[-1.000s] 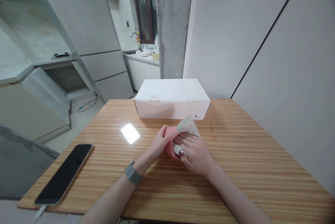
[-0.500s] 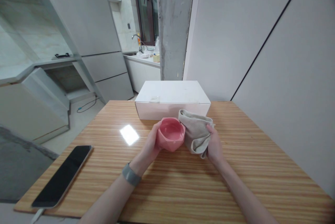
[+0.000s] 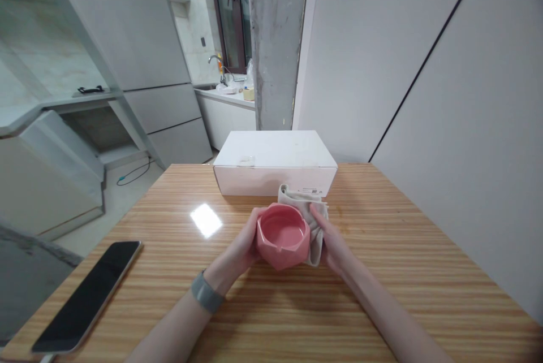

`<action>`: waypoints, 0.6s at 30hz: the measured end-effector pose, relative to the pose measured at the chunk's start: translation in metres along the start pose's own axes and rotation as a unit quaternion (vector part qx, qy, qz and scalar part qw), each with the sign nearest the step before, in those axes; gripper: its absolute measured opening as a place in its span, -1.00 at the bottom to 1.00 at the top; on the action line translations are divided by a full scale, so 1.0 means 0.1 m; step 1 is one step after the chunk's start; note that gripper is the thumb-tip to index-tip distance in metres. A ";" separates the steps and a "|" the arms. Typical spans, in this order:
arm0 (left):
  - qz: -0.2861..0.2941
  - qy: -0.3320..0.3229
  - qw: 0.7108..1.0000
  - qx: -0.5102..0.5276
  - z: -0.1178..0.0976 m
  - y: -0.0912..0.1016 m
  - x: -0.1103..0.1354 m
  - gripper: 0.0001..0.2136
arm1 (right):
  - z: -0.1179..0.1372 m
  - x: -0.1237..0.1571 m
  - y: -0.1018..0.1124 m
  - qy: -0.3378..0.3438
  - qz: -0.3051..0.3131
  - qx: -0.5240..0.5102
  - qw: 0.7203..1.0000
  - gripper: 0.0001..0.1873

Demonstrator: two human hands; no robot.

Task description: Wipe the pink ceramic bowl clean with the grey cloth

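A pink faceted bowl (image 3: 283, 234) is held just above the wooden table (image 3: 403, 272), its opening tilted toward me. My left hand (image 3: 242, 243) is wrapped round its left side, a grey watch on that wrist. My right hand (image 3: 331, 241) presses a crumpled beige cloth (image 3: 309, 206) against the bowl's right and far side. Both hands are closed round what they hold.
A shut white cardboard box (image 3: 275, 160) stands at the table's far edge, right behind the bowl. A black phone (image 3: 87, 296) with a cable lies near the front left corner. A white wall runs along the right; a fridge and counter stand to the left.
The bowl was covered by my right hand and the cloth, then came free and turned its opening toward me. The cloth swung out to the right and now lies against the bowl's right side.
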State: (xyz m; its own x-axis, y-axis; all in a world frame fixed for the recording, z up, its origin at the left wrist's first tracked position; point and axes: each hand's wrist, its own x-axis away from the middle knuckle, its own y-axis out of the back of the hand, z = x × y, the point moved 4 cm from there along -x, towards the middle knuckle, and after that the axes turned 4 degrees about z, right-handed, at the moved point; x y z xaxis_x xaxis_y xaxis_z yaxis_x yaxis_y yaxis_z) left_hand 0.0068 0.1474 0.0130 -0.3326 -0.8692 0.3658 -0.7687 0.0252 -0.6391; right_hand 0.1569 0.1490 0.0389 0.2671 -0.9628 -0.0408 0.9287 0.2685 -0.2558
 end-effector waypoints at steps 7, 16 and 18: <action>-0.008 0.008 1.000 0.004 -0.02 0.01 -0.02 -0.73 | -0.02 0.00 -0.12 -0.019 0.049 -0.034 0.998 -0.38; 0.016 -0.014 1.000 -0.002 0.01 -0.03 -0.02 -0.60 | -0.26 -0.09 0.07 0.035 -0.055 -0.002 0.998 -0.46; 0.068 -0.030 0.997 0.011 0.00 -0.12 0.03 -0.57 | -0.29 -0.10 0.16 0.064 -0.092 0.017 0.994 -0.48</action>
State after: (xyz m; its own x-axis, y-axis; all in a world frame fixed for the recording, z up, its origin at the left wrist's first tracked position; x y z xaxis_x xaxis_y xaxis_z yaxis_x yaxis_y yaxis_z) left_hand 0.0146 0.1444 0.0218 -0.4001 -0.8861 0.2339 -0.7063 0.1354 -0.6949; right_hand 0.1613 0.1621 0.0076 0.0588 -0.9912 -0.1186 0.9673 0.0859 -0.2385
